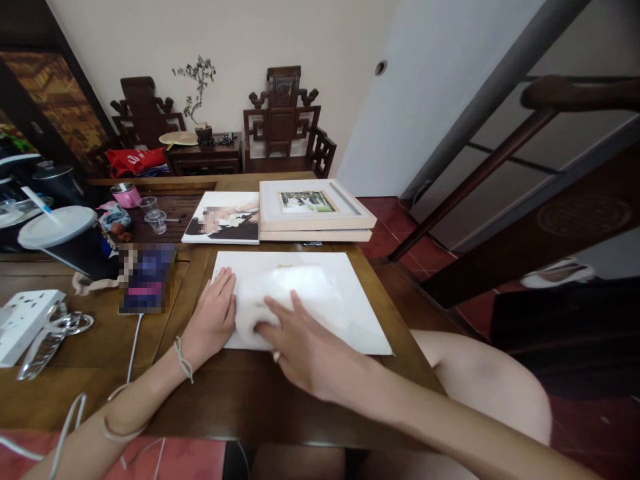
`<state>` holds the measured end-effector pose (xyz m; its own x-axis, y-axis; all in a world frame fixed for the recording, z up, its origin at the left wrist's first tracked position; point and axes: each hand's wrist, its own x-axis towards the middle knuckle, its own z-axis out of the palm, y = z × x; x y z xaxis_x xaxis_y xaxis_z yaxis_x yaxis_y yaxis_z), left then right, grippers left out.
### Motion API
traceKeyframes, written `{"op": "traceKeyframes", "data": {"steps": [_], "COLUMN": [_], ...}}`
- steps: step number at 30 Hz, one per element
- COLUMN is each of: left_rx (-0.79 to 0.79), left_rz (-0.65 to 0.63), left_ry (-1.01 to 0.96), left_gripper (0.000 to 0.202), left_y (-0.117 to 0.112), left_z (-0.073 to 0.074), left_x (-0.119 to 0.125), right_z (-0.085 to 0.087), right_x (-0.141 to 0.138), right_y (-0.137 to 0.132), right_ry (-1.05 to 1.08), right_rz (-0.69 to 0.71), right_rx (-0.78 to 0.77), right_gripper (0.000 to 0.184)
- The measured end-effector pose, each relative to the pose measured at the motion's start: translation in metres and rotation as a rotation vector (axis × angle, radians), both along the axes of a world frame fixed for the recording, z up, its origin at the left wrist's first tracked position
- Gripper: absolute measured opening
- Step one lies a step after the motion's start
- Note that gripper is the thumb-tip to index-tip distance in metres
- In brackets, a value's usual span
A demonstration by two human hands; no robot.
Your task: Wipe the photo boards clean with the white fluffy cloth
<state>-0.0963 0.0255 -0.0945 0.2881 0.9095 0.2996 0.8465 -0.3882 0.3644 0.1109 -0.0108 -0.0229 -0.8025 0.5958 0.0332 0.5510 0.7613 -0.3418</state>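
Observation:
My left hand [217,312] lies flat with outstretched fingers on the left edge of a white board [367,320], close beside a white roll. The roll [250,313] looks like soft tissue or wrap; which of these I cannot tell. My right hand [305,347], with a ring on one finger, grips the roll from the near side, some fingertips at its open end. Part of the roll's white sheet [310,280] spreads over the board, slightly blurred. Behind the board are a photo print [227,223] and light wooden picture frames [350,207], stacked.
On the table's left are a phone [147,277] with a cable, a lidded black cup [67,237] with a straw, a power strip [30,320], a clear hair claw [53,340] and a pink mug [126,195]. A wooden chair [500,167] stands at right.

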Motion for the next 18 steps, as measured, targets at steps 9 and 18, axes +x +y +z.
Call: {"op": "traceKeyframes", "data": {"steps": [9,18], "left_rx": [-0.012,-0.094], "left_rz": [-0.001,0.137], "left_ry": [-0.009,-0.483], "left_gripper": [0.046,0.051], "left_y": [-0.001,0.005], "left_z": [0.000,0.019], "left_x": [-0.001,-0.003], "right_z": [0.035,-0.001], "right_x": [0.009,-0.039], "right_y": [0.000,0.066], "right_ry": [-0.093,-0.117], "right_rz": [0.012,-0.201], "right_rx": [-0.176,0.096], "right_gripper": [0.025,0.044]}}
